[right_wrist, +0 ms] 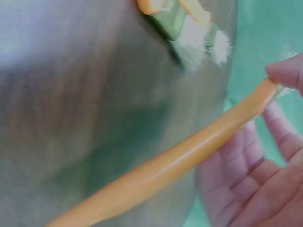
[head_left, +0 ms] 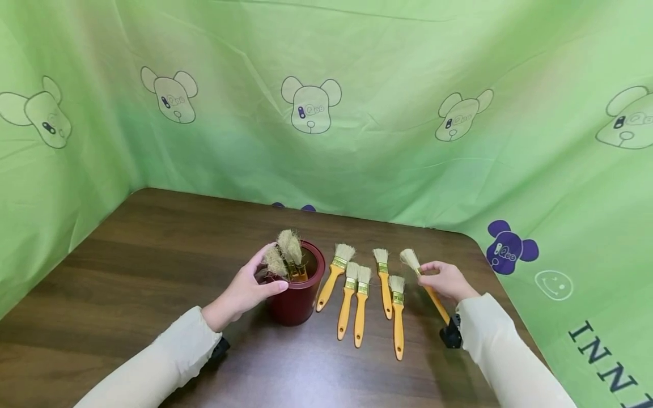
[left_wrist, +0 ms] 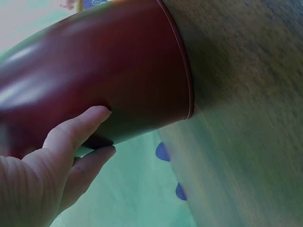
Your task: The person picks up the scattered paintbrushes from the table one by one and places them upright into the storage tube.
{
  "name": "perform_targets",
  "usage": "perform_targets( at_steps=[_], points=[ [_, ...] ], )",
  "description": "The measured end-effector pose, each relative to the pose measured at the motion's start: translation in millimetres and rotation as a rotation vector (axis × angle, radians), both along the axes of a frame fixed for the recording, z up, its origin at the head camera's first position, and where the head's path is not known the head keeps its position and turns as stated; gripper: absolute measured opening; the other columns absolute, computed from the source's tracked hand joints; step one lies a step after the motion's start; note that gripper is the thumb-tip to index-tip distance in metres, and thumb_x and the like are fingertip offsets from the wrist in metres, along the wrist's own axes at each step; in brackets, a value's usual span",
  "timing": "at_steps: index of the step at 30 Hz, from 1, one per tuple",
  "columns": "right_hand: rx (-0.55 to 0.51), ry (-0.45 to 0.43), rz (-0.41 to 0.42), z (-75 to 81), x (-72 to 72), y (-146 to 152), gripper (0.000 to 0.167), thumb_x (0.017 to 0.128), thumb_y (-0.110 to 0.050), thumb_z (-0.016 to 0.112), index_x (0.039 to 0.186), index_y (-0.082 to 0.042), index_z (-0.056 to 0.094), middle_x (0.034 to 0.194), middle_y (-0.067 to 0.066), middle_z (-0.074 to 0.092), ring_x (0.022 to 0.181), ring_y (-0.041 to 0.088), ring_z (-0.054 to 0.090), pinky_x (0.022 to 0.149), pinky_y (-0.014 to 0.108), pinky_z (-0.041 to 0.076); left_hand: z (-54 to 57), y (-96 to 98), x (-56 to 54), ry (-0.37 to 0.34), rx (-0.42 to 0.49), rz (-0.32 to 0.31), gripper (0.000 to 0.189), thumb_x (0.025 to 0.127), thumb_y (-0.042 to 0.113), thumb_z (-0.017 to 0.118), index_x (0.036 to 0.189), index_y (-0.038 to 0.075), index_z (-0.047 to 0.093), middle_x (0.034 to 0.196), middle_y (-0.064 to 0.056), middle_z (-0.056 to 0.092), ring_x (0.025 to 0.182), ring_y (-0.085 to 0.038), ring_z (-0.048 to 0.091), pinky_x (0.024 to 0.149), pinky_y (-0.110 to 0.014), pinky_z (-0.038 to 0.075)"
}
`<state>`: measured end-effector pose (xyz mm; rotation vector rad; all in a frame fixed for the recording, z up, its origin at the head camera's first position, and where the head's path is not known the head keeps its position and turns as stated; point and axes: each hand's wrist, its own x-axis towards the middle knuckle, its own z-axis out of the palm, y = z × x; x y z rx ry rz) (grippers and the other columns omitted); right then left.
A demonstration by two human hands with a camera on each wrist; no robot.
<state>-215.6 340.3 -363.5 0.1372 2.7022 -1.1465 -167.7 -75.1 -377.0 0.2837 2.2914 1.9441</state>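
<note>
Currently, the left hand (head_left: 250, 290) is at the dark red pot (head_left: 293, 306), thumb at the near rim and fingers bent round the side nearest the wrist; the span between thumb and fingers is wide. The pot stands upright on the brown table (head_left: 178, 272), just to the right of that hand. Bristle-up in it: several potted brushes (head_left: 289, 249), exact count unclear, their bristles close beside the left fingers.

The right hand (head_left: 446, 281) pinches a single brush (right_wrist: 161, 172) between thumb and fingertips, near the metal band. Bristles point up and away from the hand; the orange handle slants down toward the wrist, raised off the table.

Between the hands lie five loose brushes (head_left: 360, 311), bristles away from the person, handles near. Two lie side by side. Beyond both hands hangs a green printed cloth (head_left: 388, 51).
</note>
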Motion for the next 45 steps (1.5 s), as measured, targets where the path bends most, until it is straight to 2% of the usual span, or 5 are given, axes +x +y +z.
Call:
perform_targets(
  at_steps=[4,8,15,22,45],
  points=[
    [-0.019,0.15,0.1,7.7,-4.0,-6,0.04,0.082,-0.004,0.063,0.117,0.012,0.053,0.08,0.005,0.057,0.059,0.01,0.048,0.052,0.026,0.044,-1.3,0.3,-0.2,0.003,0.006,0.0,0.079,0.083,0.008,0.073,0.149,0.01,0.03,0.145,-0.021,0.04,0.132,-0.035,0.038,0.099,-0.046,0.039],
    [-0.132,0.213,0.161,11.2,-5.7,-10,0.04,0.082,0.0,0.063,0.118,0.012,0.05,0.085,0.004,0.054,0.069,0.008,0.051,0.057,0.025,0.048,-1.4,1.4,-0.5,0.013,0.011,-0.005,0.079,0.083,0.008,0.073,0.149,0.01,0.03,0.144,-0.021,0.04,0.131,-0.035,0.038,0.1,-0.047,0.038],
    [-0.313,0.179,0.177,21.2,-4.9,-26,0.04,0.082,0.003,0.061,0.118,0.009,0.046,0.089,0.002,0.051,0.079,0.006,0.054,0.066,0.026,0.053,-0.3,1.3,1.2,0.005,0.014,0.005,0.08,0.083,0.007,0.073,0.15,0.009,0.028,0.147,-0.021,0.037,0.133,-0.036,0.036,0.101,-0.047,0.037],
    [-0.513,0.228,0.115,34.0,-3.3,-49,0.027,0.084,0.006,0.057,0.105,-0.011,0.051,0.089,-0.004,0.053,0.079,0.005,0.056,0.066,0.025,0.054,0.3,2.1,2.6,0.007,0.036,-0.004,0.079,0.084,0.005,0.07,0.15,0.008,0.028,0.146,-0.022,0.038,0.132,-0.035,0.038,0.098,-0.043,0.039],
    [-0.797,0.265,0.215,78.5,-12.8,-151,0.028,0.085,0.011,0.054,0.108,-0.005,0.05,0.091,0.001,0.054,0.08,0.011,0.057,0.067,0.025,0.054,2.1,0.4,2.6,0.004,0.016,-0.005,0.079,0.084,0.01,0.072,0.149,0.009,0.029,0.145,-0.022,0.038,0.131,-0.038,0.036,0.099,-0.049,0.039]
  ],
)
